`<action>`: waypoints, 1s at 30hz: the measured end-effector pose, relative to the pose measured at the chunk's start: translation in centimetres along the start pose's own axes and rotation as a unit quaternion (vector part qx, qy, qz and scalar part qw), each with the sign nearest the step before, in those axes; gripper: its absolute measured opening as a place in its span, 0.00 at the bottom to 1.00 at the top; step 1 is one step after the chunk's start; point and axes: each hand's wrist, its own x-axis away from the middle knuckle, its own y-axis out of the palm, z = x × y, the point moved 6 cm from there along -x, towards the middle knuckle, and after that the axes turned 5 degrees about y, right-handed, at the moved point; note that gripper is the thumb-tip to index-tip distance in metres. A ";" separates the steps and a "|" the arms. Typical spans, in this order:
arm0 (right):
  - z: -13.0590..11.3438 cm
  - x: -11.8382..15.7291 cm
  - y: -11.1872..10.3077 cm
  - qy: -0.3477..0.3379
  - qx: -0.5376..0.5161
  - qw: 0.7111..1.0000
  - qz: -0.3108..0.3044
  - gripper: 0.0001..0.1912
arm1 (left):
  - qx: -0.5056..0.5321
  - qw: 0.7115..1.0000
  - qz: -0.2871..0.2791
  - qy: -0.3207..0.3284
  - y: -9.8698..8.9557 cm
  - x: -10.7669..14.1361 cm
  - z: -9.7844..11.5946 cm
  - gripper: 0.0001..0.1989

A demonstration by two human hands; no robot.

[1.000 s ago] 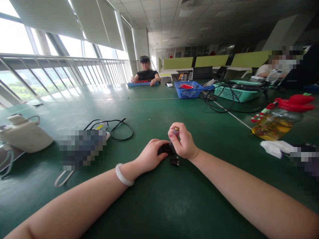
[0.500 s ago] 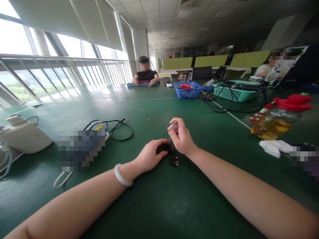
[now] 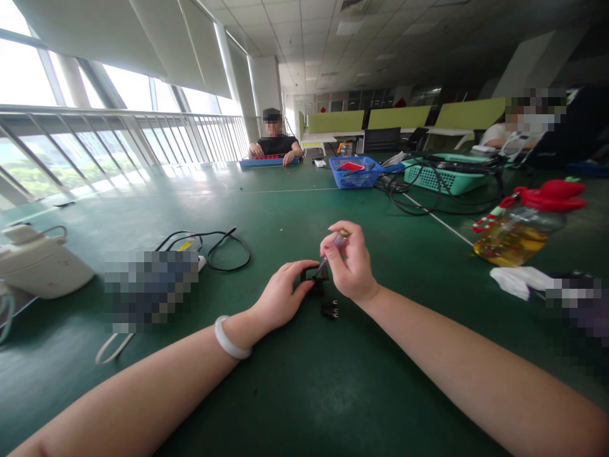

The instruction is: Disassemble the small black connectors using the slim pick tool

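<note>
Fingers and thumb of my left hand (image 3: pixel 281 293) grip the left side of a small black plastic housing (image 3: pixel 316 289) on the green table. My right hand (image 3: pixel 351 263) is wrapped round the handle of a screwdriver (image 3: pixel 341 239), tilted with its shaft running down and left into the housing. Whether its tip sits on a screw is too small to tell. Just in front of the housing lies a small black part with metal prongs (image 3: pixel 330 309), touched by neither hand. A white bracelet (image 3: pixel 231 337) circles my left wrist.
A cable (image 3: pixel 228 251) and a blurred-out box lie on the left, beside a white container (image 3: pixel 42 260). Rightward stand a red-lidded jar (image 3: pixel 518 235) and a white cloth (image 3: pixel 518 279). Farther back are a blue basket (image 3: pixel 354 172), a green basket (image 3: pixel 445 176) and a seated person (image 3: pixel 276 146).
My right hand has tilted the screwdriver, its handle now leaning right and its shaft showing. The black housing is more exposed between my hands. The view has shifted slightly.
</note>
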 end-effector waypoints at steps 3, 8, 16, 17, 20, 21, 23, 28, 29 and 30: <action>-0.2 -0.5 -1.6 -0.009 -0.035 0.994 0.104 0.10 | -0.018 0.999 0.035 -0.003 -0.5 0.0 -0.1 0.19; 2.6 -0.7 -2.6 0.028 0.013 0.989 0.145 0.08 | -0.099 0.992 0.056 -0.045 -0.7 0.1 -1.2 0.26; 4.1 0.4 -1.2 0.007 0.145 0.989 0.019 0.12 | -0.219 0.972 -0.009 -0.080 0.3 0.6 -2.6 0.25; 4.0 0.4 -1.0 0.001 0.154 0.988 0.007 0.12 | -0.224 0.971 -0.015 -0.077 0.4 0.7 -2.6 0.23; 3.5 0.4 -0.7 -0.019 0.167 0.986 -0.013 0.12 | -0.231 0.970 -0.023 -0.073 0.6 0.8 -2.7 0.21; 3.5 0.4 -0.7 -0.023 0.166 0.986 -0.013 0.12 | -0.231 0.970 -0.024 -0.074 0.6 0.8 -2.7 0.21; 3.6 0.3 -0.8 -0.019 0.162 0.987 -0.007 0.12 | -0.227 0.971 -0.020 -0.079 0.6 0.8 -2.5 0.20; 4.3 0.3 -1.1 0.003 0.146 0.989 0.013 0.12 | -0.146 0.988 0.034 0.027 -0.6 0.5 0.6 0.15; 4.3 0.3 -1.1 0.006 0.145 0.989 0.015 0.12 | -0.121 0.990 0.022 0.070 -0.7 0.5 1.6 0.15; 4.4 0.3 -1.1 0.008 0.144 0.989 0.016 0.13 | -0.100 0.989 -0.008 0.111 -0.5 0.5 2.5 0.15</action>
